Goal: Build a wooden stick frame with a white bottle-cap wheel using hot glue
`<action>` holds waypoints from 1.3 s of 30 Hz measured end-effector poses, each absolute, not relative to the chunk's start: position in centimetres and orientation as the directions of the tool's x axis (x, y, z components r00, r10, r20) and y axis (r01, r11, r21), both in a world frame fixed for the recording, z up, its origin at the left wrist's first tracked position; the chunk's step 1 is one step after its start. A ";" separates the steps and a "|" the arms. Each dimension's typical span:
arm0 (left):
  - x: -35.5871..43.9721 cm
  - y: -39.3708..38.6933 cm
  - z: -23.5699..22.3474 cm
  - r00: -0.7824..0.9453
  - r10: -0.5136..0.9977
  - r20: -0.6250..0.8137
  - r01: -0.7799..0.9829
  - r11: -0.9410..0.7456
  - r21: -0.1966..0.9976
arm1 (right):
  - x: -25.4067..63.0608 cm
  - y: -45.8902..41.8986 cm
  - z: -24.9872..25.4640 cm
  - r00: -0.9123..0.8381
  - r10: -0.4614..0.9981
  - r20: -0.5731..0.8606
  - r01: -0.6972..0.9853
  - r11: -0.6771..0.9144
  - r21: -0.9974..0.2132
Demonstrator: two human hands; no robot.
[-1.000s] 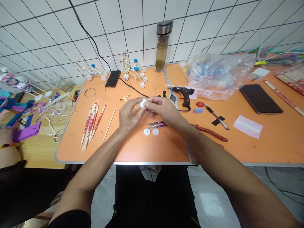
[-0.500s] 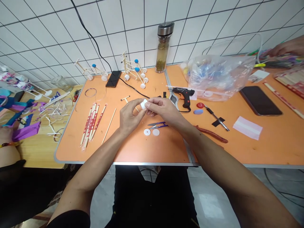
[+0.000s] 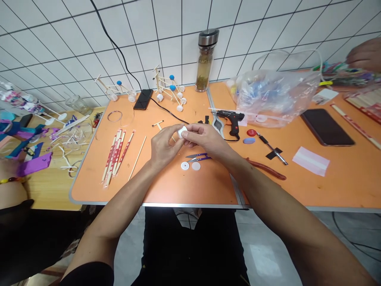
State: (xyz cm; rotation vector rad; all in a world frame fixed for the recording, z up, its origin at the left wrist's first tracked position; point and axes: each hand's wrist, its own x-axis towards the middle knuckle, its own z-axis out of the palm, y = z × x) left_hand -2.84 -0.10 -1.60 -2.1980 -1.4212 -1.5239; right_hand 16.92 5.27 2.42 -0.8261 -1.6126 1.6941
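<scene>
Co-worker's hand (image 3: 364,55) is moving further in at the upper right, above the far end of the orange table (image 3: 208,190). Left hand (image 3: 165,146) and right hand (image 3: 205,137) are working close together over the table, both curled and nearly closed, their fingertips pinching a small white plastic piece (image 3: 181,132) between them, clear of the tabletop. Purple-handled thread snips (image 3: 198,157) are lying just below the right hand, beside a white disc (image 3: 185,165) and a second white disc (image 3: 195,166). A wooden T-piece (image 3: 157,125) is sitting just beyond the left hand, with a hot glue gun (image 3: 230,119) and red-handled pliers (image 3: 266,169) lying off to the right
</scene>
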 end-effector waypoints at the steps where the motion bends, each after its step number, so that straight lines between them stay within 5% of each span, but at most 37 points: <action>1: -2.8 -0.1 -1.5 0.069 0.615 0.786 0.737 -0.562 0.375 | 16.9 5.3 2.5 -0.595 0.804 -0.007 -0.036 -0.035 -0.999; 39: -2.7 -0.3 -1.2 0.077 0.638 0.766 0.736 -0.555 0.388 | 16.6 5.3 2.2 -0.599 0.800 0.023 -0.036 0.001 -0.999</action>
